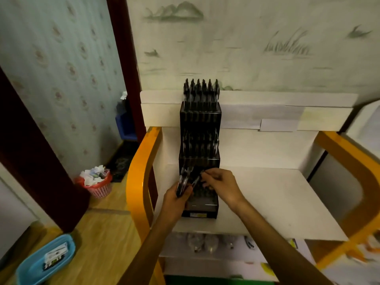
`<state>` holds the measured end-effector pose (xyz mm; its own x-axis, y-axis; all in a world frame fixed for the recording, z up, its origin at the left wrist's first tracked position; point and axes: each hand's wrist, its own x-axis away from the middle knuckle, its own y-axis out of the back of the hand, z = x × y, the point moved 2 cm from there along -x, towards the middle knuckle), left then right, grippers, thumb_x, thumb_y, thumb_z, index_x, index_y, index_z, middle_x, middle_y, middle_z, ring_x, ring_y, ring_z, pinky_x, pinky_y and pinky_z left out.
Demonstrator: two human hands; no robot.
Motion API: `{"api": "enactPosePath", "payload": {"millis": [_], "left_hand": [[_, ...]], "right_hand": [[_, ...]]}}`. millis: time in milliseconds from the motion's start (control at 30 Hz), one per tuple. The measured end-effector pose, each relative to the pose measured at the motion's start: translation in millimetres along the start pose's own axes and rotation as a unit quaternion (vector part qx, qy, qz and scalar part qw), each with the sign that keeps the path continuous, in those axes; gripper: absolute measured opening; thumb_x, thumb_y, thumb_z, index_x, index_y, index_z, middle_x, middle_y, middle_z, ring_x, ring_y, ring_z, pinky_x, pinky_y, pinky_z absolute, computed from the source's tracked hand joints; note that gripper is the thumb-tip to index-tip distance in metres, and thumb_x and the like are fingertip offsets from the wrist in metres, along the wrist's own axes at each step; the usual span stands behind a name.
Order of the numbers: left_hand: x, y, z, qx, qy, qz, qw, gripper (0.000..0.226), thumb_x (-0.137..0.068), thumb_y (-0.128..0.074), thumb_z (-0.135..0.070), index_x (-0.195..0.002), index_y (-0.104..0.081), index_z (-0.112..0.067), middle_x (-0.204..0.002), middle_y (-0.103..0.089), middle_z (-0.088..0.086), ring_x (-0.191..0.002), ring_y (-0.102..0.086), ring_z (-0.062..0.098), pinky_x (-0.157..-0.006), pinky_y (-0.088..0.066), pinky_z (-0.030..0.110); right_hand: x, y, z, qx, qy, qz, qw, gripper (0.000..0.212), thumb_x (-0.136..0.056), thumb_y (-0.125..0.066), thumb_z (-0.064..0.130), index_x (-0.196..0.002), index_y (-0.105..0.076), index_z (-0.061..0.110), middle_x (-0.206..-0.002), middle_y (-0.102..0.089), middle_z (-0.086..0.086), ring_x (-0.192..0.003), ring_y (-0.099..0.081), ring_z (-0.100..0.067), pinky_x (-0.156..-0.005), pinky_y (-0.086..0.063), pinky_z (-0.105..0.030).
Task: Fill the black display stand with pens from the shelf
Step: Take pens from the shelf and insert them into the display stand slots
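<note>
Writing shows only as blurred print on a card lying in a blue tray (46, 258) at the lower left of the frame, and none of it can be read. Above that, at left centre, a pink waste basket (98, 185) stands on the wooden floor, stuffed with crumpled paper. Toward the middle, the left hand (178, 197) is curled around a bunch of pens (183, 181), dark-bodied with clear barrels, their tips fanning up and to the right. Directly behind stands the black display stand (200, 120), a stepped rack at frame centre on a white shelf (267, 198) with orange side rails; its top tier is packed with upright black pens and the middle tier holds more, while the lowest tier in front shows open slots. A small label on the stand's front base is too blurred to read. Right of the bunch, the right hand (219, 185) pinches a single pen (196, 180) between thumb and fingertips, over the lowest tier.
</note>
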<state>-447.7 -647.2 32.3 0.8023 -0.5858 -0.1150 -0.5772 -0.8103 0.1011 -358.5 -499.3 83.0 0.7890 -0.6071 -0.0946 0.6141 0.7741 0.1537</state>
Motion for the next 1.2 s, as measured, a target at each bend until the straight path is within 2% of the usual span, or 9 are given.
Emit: {"api": "enactPosePath", "payload": {"millis": [200, 300, 467, 567, 767, 900, 1000, 1100, 1200], "left_hand": [[-3, 10, -2, 0.002, -0.015, 0.019, 1.0, 0.014, -0.099, -0.056, -0.027, -0.099, -0.068, -0.02, -0.08, -0.073, -0.002, -0.073, -0.067, 0.009, -0.063, -0.051, 0.019], [-7, 19, -3, -0.009, -0.013, 0.016, 1.0, 0.021, -0.1, -0.054, -0.029, -0.108, -0.068, -0.017, -0.08, -0.074, 0.001, -0.063, -0.064, 0.004, -0.055, -0.046, 0.016], [-12, 33, -2, -0.013, -0.02, -0.001, 1.0, 0.018, -0.102, -0.052, -0.021, -0.118, -0.057, -0.016, -0.079, -0.071, 0.006, -0.052, -0.055, 0.009, -0.049, -0.043, 0.026], [-13, 36, -2, -0.028, -0.028, -0.019, 0.999, 0.019, -0.102, -0.052, -0.024, -0.12, -0.055, -0.023, -0.083, -0.069, 0.003, -0.055, -0.055, 0.001, -0.054, -0.042, 0.021], [-15, 40, -1, -0.001, 0.004, -0.047, 0.999, 0.016, -0.103, -0.051, -0.013, -0.114, -0.059, -0.019, -0.089, -0.064, 0.006, -0.069, -0.054, 0.014, -0.059, -0.042, 0.025], [-14, 41, -2, 0.008, -0.004, -0.046, 0.999, 0.013, -0.103, -0.05, -0.016, -0.106, -0.063, -0.016, -0.085, -0.065, 0.002, -0.062, -0.053, 0.005, -0.057, -0.041, 0.021], [-15, 40, -2, 0.006, -0.02, -0.042, 0.999, 0.013, -0.103, -0.051, -0.02, -0.1, -0.063, -0.018, -0.081, -0.065, -0.004, -0.061, -0.053, 0.0, -0.061, -0.042, 0.023], [-15, 39, -4, 0.01, -0.035, -0.042, 0.998, 0.014, -0.102, -0.052, -0.02, -0.109, -0.064, -0.022, -0.079, -0.066, -0.012, -0.063, -0.056, -0.002, -0.061, -0.046, 0.019], [-16, 39, -6, 0.015, -0.037, -0.041, 0.998, 0.021, -0.102, -0.053, -0.017, -0.12, -0.063, -0.021, -0.086, -0.066, -0.015, -0.068, -0.057, -0.004, -0.066, -0.052, 0.031]], "right_hand": [[-5, -14, 7, -0.103, -0.05, -0.022, 0.993, 0.01, -0.091, -0.069, 0.012, -0.095, -0.071, 0.003, -0.087, -0.076, -0.013, -0.074, -0.074, -0.026, -0.068, -0.061, -0.028], [-11, -8, 12, -0.11, -0.029, -0.089, 0.989, 0.015, -0.091, -0.069, 0.012, -0.097, -0.07, -0.002, -0.082, -0.075, -0.016, -0.069, -0.073, -0.024, -0.065, -0.06, -0.025], [-15, 3, 11, -0.01, 0.052, -0.17, 0.984, 0.008, -0.091, -0.07, 0.017, -0.092, -0.069, 0.009, -0.074, -0.074, -0.009, -0.069, -0.073, -0.02, -0.072, -0.058, -0.027], [-15, 1, 5, 0.094, 0.102, -0.183, 0.973, 0.008, -0.092, -0.07, 0.021, -0.089, -0.069, 0.014, -0.072, -0.071, -0.007, -0.072, -0.07, -0.021, -0.074, -0.057, -0.03], [-17, -10, -2, 0.202, 0.134, -0.174, 0.954, 0.016, -0.091, -0.07, 0.024, -0.1, -0.073, 0.01, -0.078, -0.068, 0.006, -0.075, -0.065, -0.01, -0.076, -0.053, -0.022], [-18, -14, -4, 0.278, 0.158, -0.145, 0.936, 0.016, -0.093, -0.069, 0.025, -0.099, -0.072, 0.011, -0.077, -0.07, 0.003, -0.07, -0.062, -0.008, -0.065, -0.041, -0.004], [-17, -19, -9, 0.295, 0.157, -0.126, 0.934, 0.016, -0.092, -0.069, 0.024, -0.101, -0.073, 0.012, -0.081, -0.073, 0.0, -0.071, -0.063, -0.009, -0.067, -0.046, -0.009], [-20, -24, -13, 0.305, 0.139, -0.119, 0.935, 0.014, -0.091, -0.071, 0.021, -0.1, -0.075, 0.012, -0.082, -0.074, -0.002, -0.07, -0.06, -0.006, -0.067, -0.039, -0.004], [-20, -31, -25, 0.342, 0.107, -0.079, 0.93, 0.011, -0.091, -0.07, 0.02, -0.088, -0.074, 0.011, -0.077, -0.072, -0.003, -0.072, -0.065, -0.013, -0.066, -0.037, -0.011]]}}
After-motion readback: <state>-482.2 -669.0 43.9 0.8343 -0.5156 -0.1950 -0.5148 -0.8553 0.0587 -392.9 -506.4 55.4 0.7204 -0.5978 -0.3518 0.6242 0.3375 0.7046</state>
